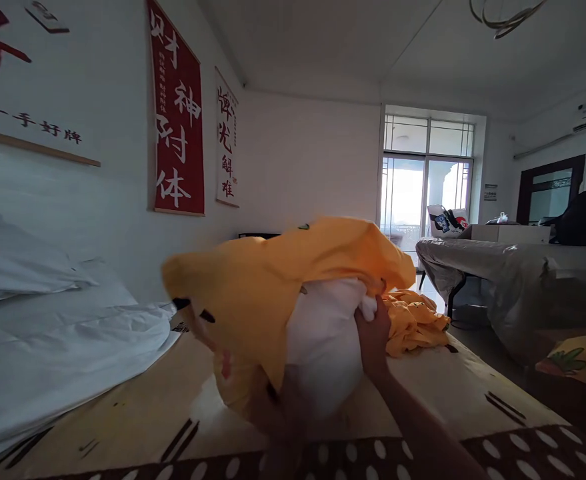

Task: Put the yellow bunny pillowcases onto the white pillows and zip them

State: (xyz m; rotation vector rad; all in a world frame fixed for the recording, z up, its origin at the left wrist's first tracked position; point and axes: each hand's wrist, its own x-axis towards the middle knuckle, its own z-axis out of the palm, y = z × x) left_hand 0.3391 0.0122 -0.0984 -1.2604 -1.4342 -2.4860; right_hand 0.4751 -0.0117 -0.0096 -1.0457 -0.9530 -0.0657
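Note:
A white pillow (323,340) sits half inside a yellow pillowcase (267,280) with dark printed marks, held up over the bed. My right hand (373,333) grips the pillow's upper right corner where the case's opening bunches. My left hand (277,413) is blurred at the bottom of the bundle, closed on the yellow fabric and pillow underside. More yellow fabric (413,323) lies crumpled on the bed just beyond my right hand.
The bed (137,413) has a beige sheet and a dotted brown edge near me. White bedding (47,333) is piled at the left against the wall. A covered table (503,273) stands at the right, a glass door behind it.

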